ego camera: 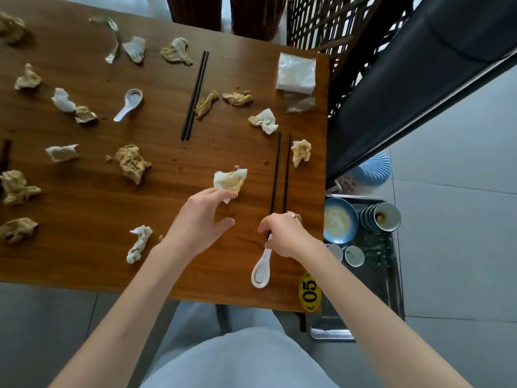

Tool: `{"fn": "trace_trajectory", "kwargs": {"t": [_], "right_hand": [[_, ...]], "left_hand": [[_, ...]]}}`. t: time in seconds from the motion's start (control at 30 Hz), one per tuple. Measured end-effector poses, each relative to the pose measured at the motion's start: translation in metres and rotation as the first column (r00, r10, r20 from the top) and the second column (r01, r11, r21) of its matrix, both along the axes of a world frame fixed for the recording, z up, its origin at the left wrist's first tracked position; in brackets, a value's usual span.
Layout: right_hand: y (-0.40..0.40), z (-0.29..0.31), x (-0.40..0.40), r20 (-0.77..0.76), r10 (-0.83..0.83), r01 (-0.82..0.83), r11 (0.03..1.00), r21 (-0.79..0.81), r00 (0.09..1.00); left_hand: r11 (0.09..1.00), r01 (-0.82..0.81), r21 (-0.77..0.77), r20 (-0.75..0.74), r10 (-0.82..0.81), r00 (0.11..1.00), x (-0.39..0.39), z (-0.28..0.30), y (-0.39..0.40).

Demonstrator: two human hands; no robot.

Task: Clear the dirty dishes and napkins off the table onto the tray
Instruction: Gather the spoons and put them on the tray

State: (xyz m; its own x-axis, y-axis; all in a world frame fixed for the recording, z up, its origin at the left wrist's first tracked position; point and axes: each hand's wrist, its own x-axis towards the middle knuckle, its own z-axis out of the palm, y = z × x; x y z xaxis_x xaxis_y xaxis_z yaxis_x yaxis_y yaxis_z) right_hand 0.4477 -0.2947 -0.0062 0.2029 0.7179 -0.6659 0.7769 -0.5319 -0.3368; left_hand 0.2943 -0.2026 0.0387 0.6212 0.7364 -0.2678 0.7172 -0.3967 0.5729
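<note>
Several crumpled, stained napkins lie scattered over the wooden table (167, 177). My left hand (200, 217) pinches one stained napkin (230, 182) near the table's middle right. My right hand (282, 233) grips the near ends of a pair of black chopsticks (281, 175) together with the handle of a white ceramic spoon (261, 270); a bit of napkin shows behind its fingers. A metal tray (391, 298) stands below the table's right edge, holding a blue plate (340, 221), stacked bowls (380, 218) and small cups (354, 256).
A second pair of chopsticks (195, 96) and another white spoon (129, 104) lie further back. A pack of clean tissues (296, 73) sits at the far right corner. A yellow "05" sticker (310, 293) marks the near corner. A dark bench (419, 79) stands to the right.
</note>
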Motion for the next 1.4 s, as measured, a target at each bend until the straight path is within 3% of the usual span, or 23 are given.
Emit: {"fn": "trace_trajectory", "kwargs": {"t": [0.33,0.67,1.03,1.4], "right_hand": [[0.010,-0.011,0.002,0.031,0.071,-0.066,0.987,-0.147,0.997],[0.024,0.004,0.003,-0.059,0.051,-0.053,0.998,-0.039,0.997],[0.116,0.028,-0.050,-0.163,-0.153,0.187,0.957,0.220,0.975],[0.216,0.022,-0.134,-0.132,-0.472,0.486,0.798,0.355,0.872]], "left_hand": [[0.997,-0.023,-0.078,-0.004,0.023,1.000,-0.012,-0.011,0.007],[0.992,-0.103,-0.070,-0.001,0.103,0.995,-0.029,-0.011,0.014],[0.963,-0.269,0.013,-0.002,0.269,0.963,-0.114,-0.004,0.107],[0.984,-0.175,0.015,-0.045,0.176,0.983,-0.165,-0.034,0.272]]}}
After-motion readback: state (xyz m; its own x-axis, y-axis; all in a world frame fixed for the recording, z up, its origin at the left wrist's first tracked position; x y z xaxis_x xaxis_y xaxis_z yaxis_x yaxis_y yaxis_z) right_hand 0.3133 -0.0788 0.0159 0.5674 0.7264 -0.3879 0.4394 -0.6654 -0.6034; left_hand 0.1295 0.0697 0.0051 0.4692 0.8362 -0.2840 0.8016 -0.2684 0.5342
